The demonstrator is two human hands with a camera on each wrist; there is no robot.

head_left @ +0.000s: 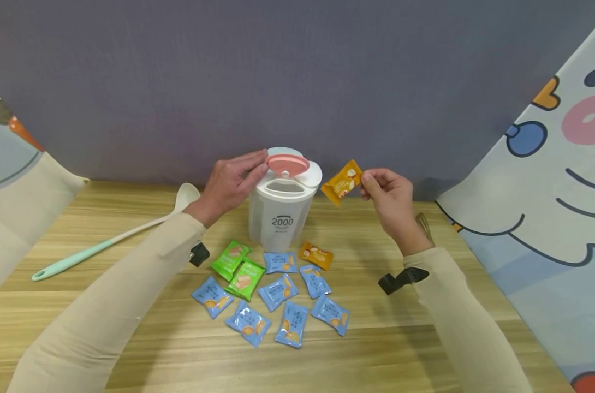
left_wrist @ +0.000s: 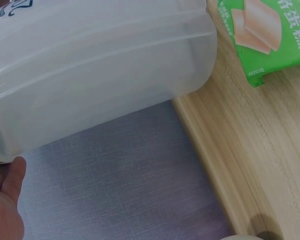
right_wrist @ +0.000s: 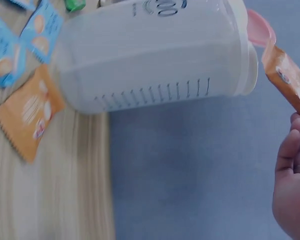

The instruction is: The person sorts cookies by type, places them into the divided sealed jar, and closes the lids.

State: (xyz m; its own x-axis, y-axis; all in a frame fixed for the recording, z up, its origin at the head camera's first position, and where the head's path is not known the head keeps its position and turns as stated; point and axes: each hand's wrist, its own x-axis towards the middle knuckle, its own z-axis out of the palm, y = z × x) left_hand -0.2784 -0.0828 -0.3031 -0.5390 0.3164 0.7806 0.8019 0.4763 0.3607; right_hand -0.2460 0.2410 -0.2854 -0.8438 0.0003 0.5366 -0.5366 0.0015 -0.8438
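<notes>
A white plastic storage canister (head_left: 281, 218) marked 2000 stands upright near the back of the table, its pink-lined flap (head_left: 289, 164) raised and the pour opening (head_left: 284, 186) showing. My left hand (head_left: 234, 182) rests against the left side of its lid with fingers extended; in the left wrist view a fingertip (left_wrist: 19, 170) lies right at the rim. To the right of the lid, my right hand (head_left: 388, 199) pinches one corner of an orange snack packet (head_left: 343, 182). That packet hangs in the air near lid height, beside the flap in the right wrist view.
In front of the canister lie several blue snack packets (head_left: 278, 292), two green packets (head_left: 245, 279) and another orange packet (head_left: 316, 255). A long spoon with a mint handle (head_left: 81, 258) lies at the left. A grey panel (head_left: 297, 82) rises behind the table.
</notes>
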